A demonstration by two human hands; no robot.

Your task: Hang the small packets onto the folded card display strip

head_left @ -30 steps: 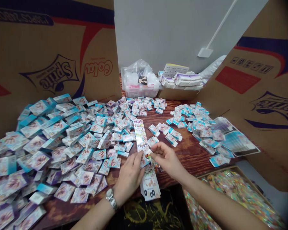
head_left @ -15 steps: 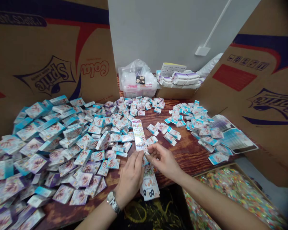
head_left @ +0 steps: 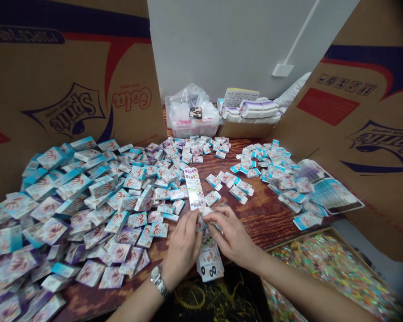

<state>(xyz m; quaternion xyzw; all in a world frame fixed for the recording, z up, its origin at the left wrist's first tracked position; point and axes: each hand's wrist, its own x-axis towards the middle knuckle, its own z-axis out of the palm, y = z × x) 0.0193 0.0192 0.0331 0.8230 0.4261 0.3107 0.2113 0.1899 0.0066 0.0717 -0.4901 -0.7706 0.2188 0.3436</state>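
My left hand (head_left: 187, 239), with a silver watch at the wrist, closes around a small printed cardboard box (head_left: 200, 224), mostly covered by the fingers. From the other side my right hand (head_left: 230, 232) pinches at the box's white end flap (head_left: 206, 211). Something clear and shiny shows by the right fingers, too small to make out. Just beyond the hands lies a long printed leaflet (head_left: 195, 188) with coloured round pictures. Below them, at the table edge, is a stack of similar printed leaflets (head_left: 211, 261).
A big heap of small boxes (head_left: 97, 197) fills the left side. More boxes (head_left: 278, 165) and a fanned stack of flat cartons (head_left: 336, 197) lie right. Colourful packets fill a carton (head_left: 362, 268) below. Large cardboard boxes (head_left: 70, 80) flank the table; a plastic tub (head_left: 191, 127) stands behind.
My right hand has turned and closed in over the small box, its fingers now lower and nearer the flap. My left hand stays nearly in place.
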